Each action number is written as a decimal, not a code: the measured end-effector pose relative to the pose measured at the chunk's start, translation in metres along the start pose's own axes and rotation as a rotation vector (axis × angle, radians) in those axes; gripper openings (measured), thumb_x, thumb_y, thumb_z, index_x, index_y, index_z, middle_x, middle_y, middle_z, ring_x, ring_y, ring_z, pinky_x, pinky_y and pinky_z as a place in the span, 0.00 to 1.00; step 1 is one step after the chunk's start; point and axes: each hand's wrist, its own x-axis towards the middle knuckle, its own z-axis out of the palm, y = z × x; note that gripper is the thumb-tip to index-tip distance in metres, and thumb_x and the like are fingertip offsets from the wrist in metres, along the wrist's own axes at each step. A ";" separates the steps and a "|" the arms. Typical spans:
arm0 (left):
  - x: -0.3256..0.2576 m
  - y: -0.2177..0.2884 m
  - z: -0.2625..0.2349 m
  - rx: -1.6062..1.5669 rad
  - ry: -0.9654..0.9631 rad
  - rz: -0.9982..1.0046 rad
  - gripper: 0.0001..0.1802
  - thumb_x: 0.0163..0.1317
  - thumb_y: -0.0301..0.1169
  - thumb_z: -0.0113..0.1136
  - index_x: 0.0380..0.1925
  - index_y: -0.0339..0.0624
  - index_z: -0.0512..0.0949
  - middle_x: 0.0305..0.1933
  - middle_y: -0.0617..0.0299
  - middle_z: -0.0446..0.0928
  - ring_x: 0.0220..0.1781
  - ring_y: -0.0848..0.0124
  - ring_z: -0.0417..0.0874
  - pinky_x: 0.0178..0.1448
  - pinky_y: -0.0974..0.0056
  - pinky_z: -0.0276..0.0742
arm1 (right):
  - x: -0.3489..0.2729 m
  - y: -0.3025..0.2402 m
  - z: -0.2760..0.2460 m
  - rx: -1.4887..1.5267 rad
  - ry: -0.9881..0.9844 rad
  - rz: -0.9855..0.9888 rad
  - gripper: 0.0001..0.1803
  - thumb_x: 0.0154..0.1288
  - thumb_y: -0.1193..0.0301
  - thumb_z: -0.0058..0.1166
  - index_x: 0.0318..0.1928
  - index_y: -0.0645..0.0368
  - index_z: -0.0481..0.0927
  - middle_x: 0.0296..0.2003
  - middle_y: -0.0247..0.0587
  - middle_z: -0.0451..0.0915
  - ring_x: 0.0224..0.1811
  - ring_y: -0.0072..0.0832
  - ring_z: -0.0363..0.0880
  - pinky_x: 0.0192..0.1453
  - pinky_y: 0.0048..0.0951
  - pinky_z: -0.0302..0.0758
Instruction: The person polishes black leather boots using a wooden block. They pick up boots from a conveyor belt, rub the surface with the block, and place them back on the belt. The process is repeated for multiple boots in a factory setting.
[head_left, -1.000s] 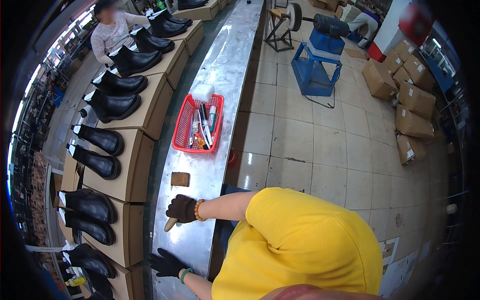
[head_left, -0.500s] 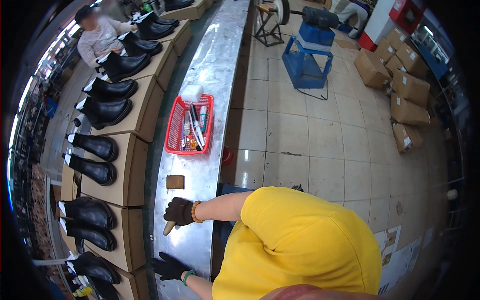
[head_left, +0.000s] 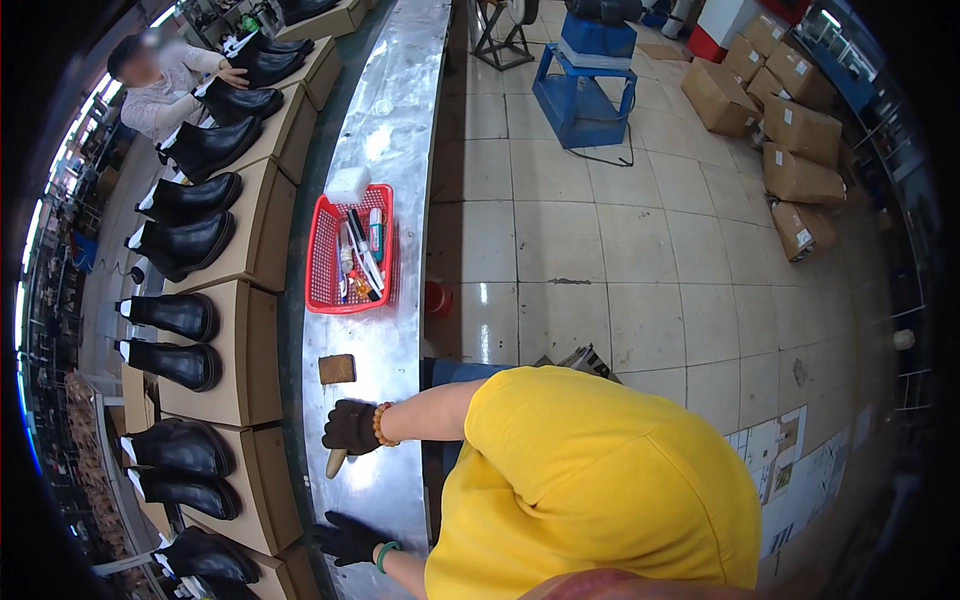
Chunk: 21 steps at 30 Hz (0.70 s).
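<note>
My right hand (head_left: 348,428), in a dark brown glove with a bead bracelet at the wrist, rests on the metal bench (head_left: 385,120), fingers curled. From its thumb side sticks out a tan finger-shaped piece (head_left: 336,463); whether it is a covered thumb or something held I cannot tell. What lies under the curled fingers is hidden. My left hand (head_left: 347,540), black-gloved with a green bangle, lies on the bench closer to me, its fingers spread and holding nothing. Just beyond the right hand is a small brown block (head_left: 337,369), touched by neither hand.
A red plastic basket (head_left: 316,265) holds pens, a tube and small items; a white block (head_left: 347,185) sits at its far end. Left of the bench, black ankle boots (head_left: 185,365) stand on cardboard boxes (head_left: 268,225). A co-worker (head_left: 160,95) reaches toward the boots. A blue stand (head_left: 580,110) is on the floor.
The whole view has shifted, so bench and basket appear further left. My hands stay almost in place on the bench. The co-worker's hand has come forward over the boots.
</note>
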 end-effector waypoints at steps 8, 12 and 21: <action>0.006 -0.002 0.012 0.060 0.028 0.003 0.35 0.66 0.61 0.31 0.68 0.57 0.57 0.71 0.62 0.58 0.69 0.60 0.62 0.65 0.36 0.54 | 0.004 0.000 -0.004 0.013 -0.035 0.008 0.14 0.47 0.58 0.64 0.32 0.50 0.78 0.29 0.34 0.80 0.36 0.36 0.80 0.42 0.40 0.74; 0.008 -0.005 0.020 0.056 0.114 0.045 0.35 0.67 0.59 0.34 0.67 0.51 0.59 0.71 0.61 0.58 0.70 0.61 0.61 0.64 0.37 0.55 | 0.012 0.007 -0.002 0.075 -0.080 0.014 0.14 0.45 0.59 0.64 0.31 0.51 0.79 0.29 0.38 0.81 0.36 0.40 0.80 0.42 0.42 0.74; 0.012 0.035 0.017 -0.506 0.121 0.084 0.31 0.58 0.51 0.53 0.60 0.51 0.69 0.67 0.54 0.63 0.70 0.56 0.59 0.70 0.39 0.43 | 0.012 0.051 -0.026 0.029 -0.092 0.028 0.11 0.53 0.58 0.59 0.25 0.52 0.79 0.24 0.43 0.80 0.29 0.42 0.79 0.34 0.42 0.72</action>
